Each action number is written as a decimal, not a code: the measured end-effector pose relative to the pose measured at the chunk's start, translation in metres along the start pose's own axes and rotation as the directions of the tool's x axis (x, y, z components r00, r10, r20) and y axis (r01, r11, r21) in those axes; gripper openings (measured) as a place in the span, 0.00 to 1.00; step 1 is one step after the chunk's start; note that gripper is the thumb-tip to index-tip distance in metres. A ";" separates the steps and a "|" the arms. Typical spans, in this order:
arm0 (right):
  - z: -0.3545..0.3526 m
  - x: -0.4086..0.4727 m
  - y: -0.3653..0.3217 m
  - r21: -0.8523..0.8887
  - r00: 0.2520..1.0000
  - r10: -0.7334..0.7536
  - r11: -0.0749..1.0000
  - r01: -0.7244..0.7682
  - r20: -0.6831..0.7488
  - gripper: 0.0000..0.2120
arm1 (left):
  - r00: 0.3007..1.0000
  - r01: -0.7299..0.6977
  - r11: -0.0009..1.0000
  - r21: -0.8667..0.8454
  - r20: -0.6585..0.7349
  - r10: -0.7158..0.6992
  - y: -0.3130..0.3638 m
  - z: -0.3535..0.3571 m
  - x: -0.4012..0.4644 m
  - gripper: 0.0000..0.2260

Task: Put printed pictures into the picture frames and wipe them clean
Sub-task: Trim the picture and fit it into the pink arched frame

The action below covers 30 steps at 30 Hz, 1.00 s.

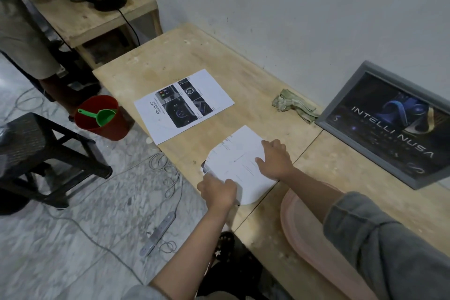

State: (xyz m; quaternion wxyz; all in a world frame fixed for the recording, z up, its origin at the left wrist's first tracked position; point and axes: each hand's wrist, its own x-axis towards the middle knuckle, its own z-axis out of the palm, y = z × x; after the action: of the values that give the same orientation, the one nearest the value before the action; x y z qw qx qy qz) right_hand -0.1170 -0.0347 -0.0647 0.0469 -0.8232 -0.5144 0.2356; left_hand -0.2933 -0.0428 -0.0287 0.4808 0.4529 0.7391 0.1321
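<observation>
Our left hand (217, 192) pinches the near-left edge of the white sheet (237, 162) on the wooden table (243, 85), curling it up. Our right hand (275, 159) rests on the sheet's right side, fingers bent, pressing down. Printed picture (184, 104) lies flat further left. Grey picture frame (387, 124) leans on the wall at right, green cloth (293, 105) just beside it.

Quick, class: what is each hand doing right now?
Left hand: grips the near edge of the paper.
Right hand: rests on the paper, fingers bent, pressing it down.
</observation>
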 end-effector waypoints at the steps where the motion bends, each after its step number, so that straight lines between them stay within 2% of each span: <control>1: -0.001 0.000 0.000 0.024 1.000 0.008 1.000 -0.008 -0.008 0.28 | 1.000 0.005 0.999 -0.035 -0.029 -0.006 -0.001 -0.001 0.002 0.19; 4: -0.004 0.001 0.001 0.122 0.998 0.043 0.992 -0.038 -0.039 0.27 | 0.998 -0.009 0.990 -0.137 -0.069 -0.001 -0.007 -0.003 0.010 0.18; 7: -0.010 0.003 -0.001 0.252 0.995 0.075 0.966 -0.056 -0.064 0.23 | 0.994 -0.048 0.969 -0.242 -0.111 0.022 -0.006 -0.004 0.016 0.12; 13: -0.030 0.004 -0.007 0.495 0.980 0.179 0.862 -0.114 -0.086 0.19 | 0.979 -0.151 0.936 -0.318 -0.183 0.096 0.019 -0.016 0.017 0.07; 16: -0.041 -0.003 -0.003 0.596 0.957 0.264 0.790 -0.143 -0.121 0.21 | 0.979 -0.172 0.931 -0.321 -0.159 0.126 0.035 -0.018 0.022 0.10; 19: -0.051 -0.018 0.010 0.661 0.915 0.373 0.727 -0.187 -0.151 0.23 | 0.984 -0.174 0.942 -0.288 -0.083 0.157 0.050 -0.008 0.021 0.18; 23: -0.057 -0.054 0.038 0.695 0.843 0.501 0.677 -0.243 -0.194 0.23 | 0.959 -0.264 0.939 -0.221 0.046 0.280 0.064 0.015 0.001 0.21; 26: -0.057 -0.091 0.062 0.713 0.762 0.609 0.634 -0.301 -0.220 0.23 | 0.906 -0.354 0.917 -0.182 0.176 0.385 0.067 0.036 -0.019 0.24; 28: -0.054 -0.120 0.082 0.726 0.688 0.692 0.587 -0.358 -0.220 0.20 | 0.847 -0.435 0.890 -0.133 0.275 0.455 0.062 0.058 -0.030 0.24; 30: -0.046 -0.143 0.097 0.716 0.645 0.732 0.571 -0.403 -0.221 0.20 | 0.793 -0.506 0.859 -0.083 0.346 0.501 0.053 0.073 -0.037 0.24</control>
State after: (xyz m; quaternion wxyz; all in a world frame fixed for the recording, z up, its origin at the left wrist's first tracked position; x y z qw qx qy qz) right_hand -0.0688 -0.1968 -0.0063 0.3571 -0.9157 -0.0734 0.1693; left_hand -0.1993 -0.0606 -0.0103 0.5505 0.6527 0.4934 0.1657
